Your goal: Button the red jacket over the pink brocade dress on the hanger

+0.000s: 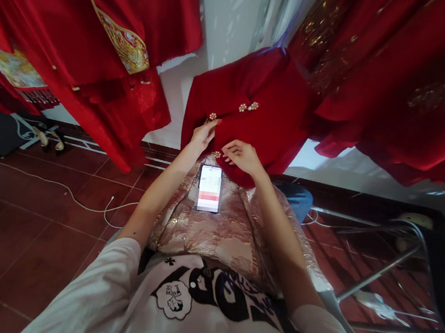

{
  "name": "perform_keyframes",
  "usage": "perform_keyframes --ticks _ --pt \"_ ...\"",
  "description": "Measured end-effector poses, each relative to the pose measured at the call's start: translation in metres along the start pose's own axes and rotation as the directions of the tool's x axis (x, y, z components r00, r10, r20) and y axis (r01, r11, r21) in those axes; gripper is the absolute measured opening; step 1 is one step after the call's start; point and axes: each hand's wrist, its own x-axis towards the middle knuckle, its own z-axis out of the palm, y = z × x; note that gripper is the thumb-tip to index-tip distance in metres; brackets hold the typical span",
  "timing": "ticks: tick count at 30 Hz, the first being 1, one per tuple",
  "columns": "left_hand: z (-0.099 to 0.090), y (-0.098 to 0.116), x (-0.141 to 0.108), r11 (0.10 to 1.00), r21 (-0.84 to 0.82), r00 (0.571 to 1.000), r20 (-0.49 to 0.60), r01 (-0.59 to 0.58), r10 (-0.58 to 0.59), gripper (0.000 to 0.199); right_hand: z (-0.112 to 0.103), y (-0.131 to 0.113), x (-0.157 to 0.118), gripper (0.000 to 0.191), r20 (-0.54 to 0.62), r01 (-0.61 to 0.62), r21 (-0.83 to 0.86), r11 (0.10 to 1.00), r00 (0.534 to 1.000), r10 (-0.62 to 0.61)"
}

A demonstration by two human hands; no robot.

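A dark red velvet jacket [251,132] hangs before me on a purple hanger [284,36], its lower part reaching over my lap. Its front carries flower-shaped clasps of gold and pearl, one pair [248,107] higher up and another flower [216,154] near the hem. My left hand [204,134] is closed on the jacket's front edge, beside a gold flower [212,116]. Just right of the lowest flower, my right hand [243,156] has its fingers curled together; whatever sits between its fingertips is too small to make out. A lit phone [209,189] lies on my lap below both hands.
Shiny pink-gold brocade [214,235] covers my lap. Red embroidered garments [132,42] hang at left, with more red clothing [409,103] at right. A metal-framed chair [418,255] stands at right. A white cable [69,191] crosses the tiled floor; shoes [57,141] stand at left.
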Motion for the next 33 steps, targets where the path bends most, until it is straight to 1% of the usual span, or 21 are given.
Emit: perform_keyframes --ticks 2,4,6,7,9,11,12,14,16,19,21,22,24,26,28,30,33 --pt "0.002 0.003 -0.001 0.999 -0.001 0.999 0.019 0.035 -0.035 0.034 0.000 0.000 0.000 0.020 0.003 0.005 -0.001 1.000 1.000 -0.005" --pt "0.006 0.009 -0.004 0.996 0.030 0.993 0.085 0.086 -0.088 0.025 0.000 0.000 0.000 0.023 -0.002 -0.007 -0.001 1.000 1.000 0.007" --pt "0.015 0.018 -0.008 0.991 0.098 0.980 0.169 0.090 -0.106 0.023 0.000 0.000 -0.001 0.026 -0.007 -0.017 0.002 1.000 1.000 0.017" --pt "0.020 0.023 -0.010 0.989 0.139 0.973 0.213 0.055 -0.084 0.021 0.000 0.000 -0.001 0.027 -0.005 -0.015 0.004 1.000 1.000 0.015" --pt "0.034 0.033 -0.013 0.974 0.209 0.952 0.306 -0.092 0.025 0.016 0.000 -0.001 -0.001 0.033 0.006 0.006 0.005 1.000 1.000 -0.006" --pt "0.049 0.042 -0.013 0.931 0.243 0.907 0.386 -0.274 0.166 0.017 0.000 -0.002 -0.002 0.038 0.022 0.039 0.004 0.999 0.999 -0.039" --pt "0.055 0.045 -0.013 0.905 0.250 0.883 0.413 -0.345 0.223 0.019 0.000 -0.002 -0.002 0.041 0.029 0.053 0.003 0.999 0.998 -0.053" --pt "0.067 0.051 -0.010 0.869 0.259 0.855 0.432 -0.422 0.286 0.023 0.000 -0.003 -0.003 0.045 0.037 0.068 0.001 0.998 0.997 -0.068" --pt "0.076 0.054 -0.006 0.852 0.280 0.852 0.428 -0.441 0.301 0.024 -0.002 -0.004 -0.004 0.047 0.039 0.063 0.003 0.998 0.997 -0.063" --pt "0.085 0.057 0.001 0.837 0.326 0.849 0.456 -0.438 0.267 0.020 -0.007 -0.004 -0.006 0.050 0.024 0.046 0.011 0.999 0.999 -0.046" --pt "0.087 0.059 0.006 0.841 0.341 0.848 0.476 -0.420 0.230 0.021 -0.012 -0.003 -0.005 0.049 0.003 0.046 0.010 0.999 0.999 -0.046" --pt "0.087 0.061 0.008 0.853 0.336 0.858 0.465 -0.399 0.219 0.023 -0.014 -0.002 -0.005 0.049 -0.011 0.049 0.007 0.999 0.999 -0.049" --pt "0.086 0.063 0.012 0.890 0.302 0.891 0.406 -0.343 0.206 0.030 -0.019 -0.001 -0.001 0.048 -0.055 0.061 0.002 0.998 0.997 -0.061" --pt "0.084 0.065 0.015 0.920 0.261 0.918 0.346 -0.292 0.194 0.036 -0.023 0.000 0.003 0.048 -0.129 0.085 0.007 0.996 0.988 -0.083" --pt "0.082 0.066 0.018 0.935 0.237 0.928 0.326 -0.263 0.178 0.038 -0.028 -0.001 0.008 0.046 -0.221 0.127 0.005 0.992 0.968 -0.122" --pt "0.082 0.065 0.020 0.946 0.220 0.930 0.333 -0.237 0.155 0.036 -0.033 -0.003 0.012 0.043 -0.307 0.172 -0.023 0.985 0.936 -0.171" --pt "0.084 0.065 0.024 0.964 0.196 0.932 0.349 -0.179 0.102 0.029 -0.043 -0.009 0.017 0.042 -0.379 0.219 -0.111 0.969 0.892 -0.245"
